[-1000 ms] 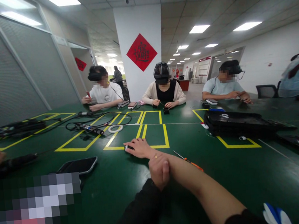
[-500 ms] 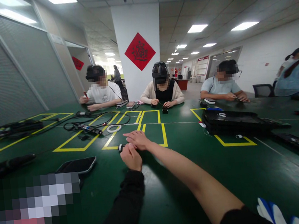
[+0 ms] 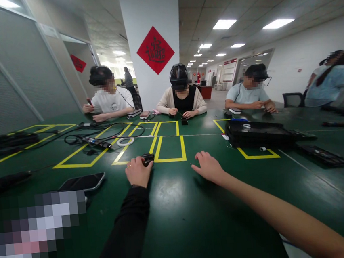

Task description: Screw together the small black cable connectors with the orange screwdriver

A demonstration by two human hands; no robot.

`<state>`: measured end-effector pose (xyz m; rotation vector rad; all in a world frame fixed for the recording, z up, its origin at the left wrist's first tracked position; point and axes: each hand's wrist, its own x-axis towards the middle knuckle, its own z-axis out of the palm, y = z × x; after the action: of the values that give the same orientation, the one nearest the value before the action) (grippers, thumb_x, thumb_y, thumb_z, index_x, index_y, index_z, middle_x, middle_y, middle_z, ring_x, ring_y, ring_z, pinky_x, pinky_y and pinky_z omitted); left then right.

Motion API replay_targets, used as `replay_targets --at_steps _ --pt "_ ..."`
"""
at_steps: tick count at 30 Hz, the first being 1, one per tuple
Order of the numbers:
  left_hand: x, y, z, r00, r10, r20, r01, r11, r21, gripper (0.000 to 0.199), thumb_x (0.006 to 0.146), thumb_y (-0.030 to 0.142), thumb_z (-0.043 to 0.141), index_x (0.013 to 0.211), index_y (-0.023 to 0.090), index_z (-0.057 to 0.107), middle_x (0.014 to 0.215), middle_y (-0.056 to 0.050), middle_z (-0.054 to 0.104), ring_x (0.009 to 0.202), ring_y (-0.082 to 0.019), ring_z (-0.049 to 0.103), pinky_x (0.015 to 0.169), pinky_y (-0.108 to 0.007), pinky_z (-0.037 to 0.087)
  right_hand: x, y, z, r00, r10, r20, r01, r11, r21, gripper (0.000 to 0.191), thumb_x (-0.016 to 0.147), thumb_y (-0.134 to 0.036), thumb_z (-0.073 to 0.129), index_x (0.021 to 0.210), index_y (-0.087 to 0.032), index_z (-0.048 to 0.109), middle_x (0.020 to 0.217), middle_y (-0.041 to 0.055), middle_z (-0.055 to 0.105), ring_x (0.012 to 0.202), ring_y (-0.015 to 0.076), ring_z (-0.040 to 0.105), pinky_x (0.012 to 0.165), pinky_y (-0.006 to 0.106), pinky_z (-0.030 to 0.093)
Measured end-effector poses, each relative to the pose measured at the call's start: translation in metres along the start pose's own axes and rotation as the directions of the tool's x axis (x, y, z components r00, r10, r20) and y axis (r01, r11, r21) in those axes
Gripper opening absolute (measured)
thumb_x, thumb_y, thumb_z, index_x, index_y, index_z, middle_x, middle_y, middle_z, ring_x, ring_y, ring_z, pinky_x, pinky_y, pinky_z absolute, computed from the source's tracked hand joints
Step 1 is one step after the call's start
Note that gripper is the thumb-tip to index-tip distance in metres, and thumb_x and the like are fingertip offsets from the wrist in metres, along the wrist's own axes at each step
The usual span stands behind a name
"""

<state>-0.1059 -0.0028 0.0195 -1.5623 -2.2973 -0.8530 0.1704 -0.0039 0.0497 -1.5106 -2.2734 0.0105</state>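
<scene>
My left hand [image 3: 138, 172] is closed around a small, rounded black object [image 3: 148, 159] on the green table, at the edge of a yellow tape outline. Its thumb lies along the near side and the fingers cover its left part; its exact kind cannot be made out. To the right, my right hand [image 3: 210, 167] hovers low over the table with thumb and fingers apart. A tiny pale speck shows by the thumb tip, too small to name. The two hands are well separated.
Tangled black cables [image 3: 92, 138] and a white ring [image 3: 125, 142] lie beyond my left hand. A phone [image 3: 82, 182] rests at left. An open black case [image 3: 257, 133] stands at right, a black panel [image 3: 322, 155] near it. Several people sit or stand beyond the table.
My hands were together over the small object; now my right hand has moved away to the right and opened. The left hand has shifted slightly left with the black object now showing.
</scene>
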Motion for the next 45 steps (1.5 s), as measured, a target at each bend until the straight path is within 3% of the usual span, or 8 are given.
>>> replay_targets --at_steps 6,12,17,22,26,31,36,45 --pt "-0.006 0.004 0.001 0.992 0.109 0.066 -0.113 0.991 0.065 0.030 0.070 0.040 0.055 0.090 0.017 0.056 0.092 -0.012 0.057 0.098 -0.031 0.046 0.078 -0.040 0.034 -0.044 0.016 0.007 0.993 0.113 0.019 -0.111 0.989 -0.098 0.022 0.078 -0.040 0.048 0.083 -0.019 0.053 0.086 0.0085 0.054 0.079 0.0202 0.050 0.060 0.029 0.041" --pt "-0.023 0.040 0.010 0.936 0.326 0.135 -0.320 0.945 -0.067 0.027 0.073 0.037 0.054 0.093 0.018 0.057 0.092 -0.010 0.055 0.096 -0.026 0.049 0.084 -0.035 0.036 -0.049 0.021 0.015 0.997 0.019 -0.073 -0.004 0.978 0.207 0.020 0.083 -0.034 0.043 0.085 -0.019 0.056 0.086 0.0059 0.054 0.083 0.0184 0.050 0.073 0.031 0.041" --pt "-0.040 0.080 0.022 0.907 0.392 0.152 -0.359 0.910 -0.205 0.025 0.077 0.038 0.050 0.093 0.018 0.053 0.099 -0.009 0.052 0.091 -0.022 0.052 0.080 -0.031 0.039 -0.045 0.023 0.016 0.990 0.074 -0.122 -0.006 0.877 0.481 0.022 0.083 -0.035 0.043 0.087 -0.019 0.058 0.085 0.0032 0.057 0.077 0.0152 0.053 0.072 0.029 0.041" --pt "-0.040 0.106 0.043 0.886 0.431 0.174 -0.350 0.865 -0.359 0.031 0.081 0.032 0.046 0.105 0.013 0.046 0.099 -0.012 0.056 0.095 -0.022 0.053 0.085 -0.032 0.038 -0.040 0.030 0.018 0.985 0.169 -0.041 -0.096 0.725 0.683 0.027 0.083 -0.038 0.040 0.088 -0.020 0.059 0.064 -0.0013 0.056 0.060 0.0130 0.053 0.061 0.026 0.041" --pt "-0.036 0.109 0.053 0.865 0.457 0.209 -0.273 0.777 -0.568 0.032 0.082 0.031 0.044 0.108 0.014 0.046 0.104 -0.012 0.057 0.097 -0.020 0.055 0.086 -0.032 0.040 -0.039 0.035 0.019 0.978 0.204 -0.034 -0.108 0.644 0.757 0.026 0.083 -0.036 0.039 0.091 -0.020 0.059 0.066 -0.0008 0.058 0.062 0.0134 0.054 0.059 0.025 0.041" --pt "-0.035 0.101 0.051 0.827 0.486 0.281 -0.056 0.569 -0.820 0.032 0.081 0.035 0.045 0.107 0.017 0.044 0.093 -0.005 0.060 0.076 -0.015 0.061 0.074 -0.029 0.046 -0.039 0.036 0.016 0.979 0.180 -0.097 -0.037 0.624 0.781 0.019 0.076 -0.032 0.054 0.087 -0.019 0.059 0.086 0.0024 0.062 0.080 0.0156 0.057 0.074 0.029 0.043" --pt "-0.035 0.101 0.048 0.798 0.483 0.361 0.174 0.389 -0.905 0.033 0.078 0.038 0.049 0.103 0.017 0.040 0.091 -0.004 0.059 0.067 -0.012 0.061 0.064 -0.027 0.048 -0.039 0.036 0.017 0.981 0.171 -0.089 -0.037 0.622 0.782 0.017 0.076 -0.030 0.053 0.086 -0.017 0.059 0.086 0.0031 0.063 0.080 0.0155 0.058 0.076 0.030 0.043" --pt "-0.034 0.101 0.052 0.811 0.460 0.362 0.203 0.359 -0.911 0.036 0.074 0.038 0.055 0.099 0.017 0.039 0.088 -0.004 0.059 0.067 -0.013 0.060 0.062 -0.027 0.047 -0.041 0.032 0.013 0.982 0.154 -0.108 -0.023 0.668 0.743 0.015 0.074 -0.028 0.054 0.084 -0.017 0.059 0.083 0.0022 0.062 0.076 0.0143 0.057 0.072 0.029 0.043"
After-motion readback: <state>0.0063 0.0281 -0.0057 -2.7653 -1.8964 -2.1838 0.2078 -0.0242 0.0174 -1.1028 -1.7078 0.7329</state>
